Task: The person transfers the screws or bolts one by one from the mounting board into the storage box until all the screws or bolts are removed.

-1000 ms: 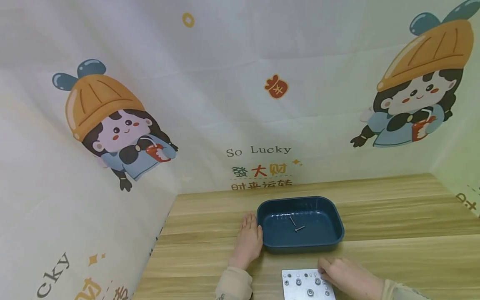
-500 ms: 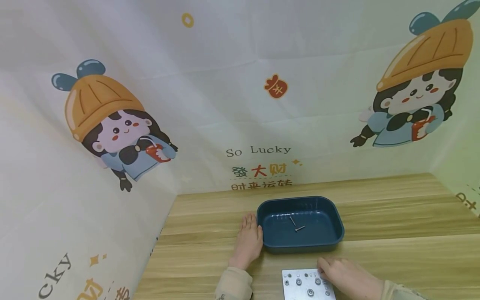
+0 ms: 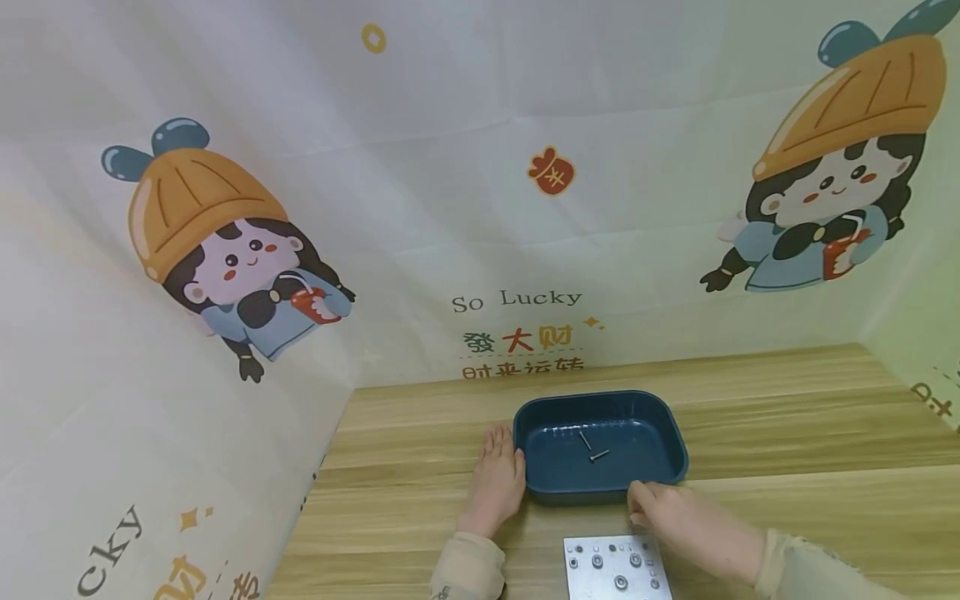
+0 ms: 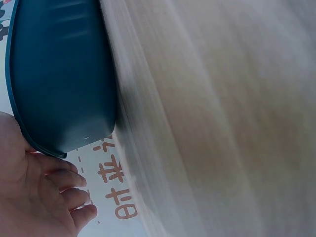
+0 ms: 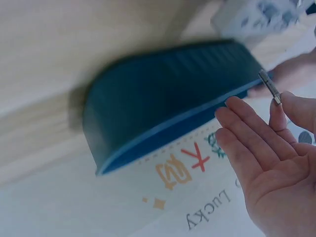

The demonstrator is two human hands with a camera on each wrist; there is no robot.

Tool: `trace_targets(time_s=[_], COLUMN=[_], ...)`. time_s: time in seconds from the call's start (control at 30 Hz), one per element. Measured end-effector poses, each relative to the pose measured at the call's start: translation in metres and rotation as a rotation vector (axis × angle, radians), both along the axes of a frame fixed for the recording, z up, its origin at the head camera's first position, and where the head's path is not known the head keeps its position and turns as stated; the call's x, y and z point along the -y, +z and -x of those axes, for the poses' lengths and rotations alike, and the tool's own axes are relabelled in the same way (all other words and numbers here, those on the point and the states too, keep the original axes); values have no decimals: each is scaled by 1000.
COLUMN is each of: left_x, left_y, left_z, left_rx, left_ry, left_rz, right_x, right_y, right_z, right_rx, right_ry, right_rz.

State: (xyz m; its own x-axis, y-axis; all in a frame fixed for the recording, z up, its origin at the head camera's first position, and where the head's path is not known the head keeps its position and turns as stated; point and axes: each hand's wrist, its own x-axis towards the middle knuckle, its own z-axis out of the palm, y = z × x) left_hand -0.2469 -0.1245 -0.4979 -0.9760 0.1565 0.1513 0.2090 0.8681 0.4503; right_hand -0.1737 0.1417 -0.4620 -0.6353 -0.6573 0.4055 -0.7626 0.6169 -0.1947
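A dark blue tray [image 3: 585,492] stands on the table with two small screws [image 3: 598,457] lying in it. My left hand [image 3: 497,485] rests against its left side, fingers stretched out along the wall; the left wrist view shows the palm at the tray's rim [image 4: 37,148]. Beyond the tray's near right corner is nothing of my right hand [image 3: 686,521], which hovers at the front rim. Between thumb and index finger it pinches a short metal screw [image 5: 269,85], its other fingers extended. A silver plate [image 3: 600,587] with several round fittings lies in front of the tray.
The wood-grain table [image 3: 810,417] reaches back to a printed cloth [image 3: 420,208] hung behind it and along both sides. In the right wrist view the plate's pale block [image 5: 232,22] shows at the top, beyond the tray.
My right hand has lifted away from the plate's right corner and moved up to the tray's front rim, the screw in its pinch. My left hand stays at the tray's side.
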Motion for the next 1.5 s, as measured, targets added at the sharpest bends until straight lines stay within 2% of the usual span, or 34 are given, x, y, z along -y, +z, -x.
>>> trace_targets(time_s=[0.33,0.5,0.73,0.93,1.1,1.2,1.37,1.5], left_x=[1,2,1,2,3,3,3,2], left_y=[0,0,1,0,0,-1,-3,-2], left_z=[1,1,0,1,1,1,0,0], left_rx=[20,28,27,33,24,22,25,19], left_ry=[15,13,11,14,14,18,20,15], left_rz=[-2,13,1,-8,-10,-9,-10,-10], right_x=[5,9,16,21,29,36,43,47], right_y=[43,57,70,67,61,56,41,30], right_z=[43,69,98,118,130,133,135,135], right_rx=[40,69,187,250,276,285,218,262], right_ry=[-18,-31,-28,-33,-82,-94,-94,-111], right_rz=[-9,-22,-39,-77,-178,-257,-329,-352])
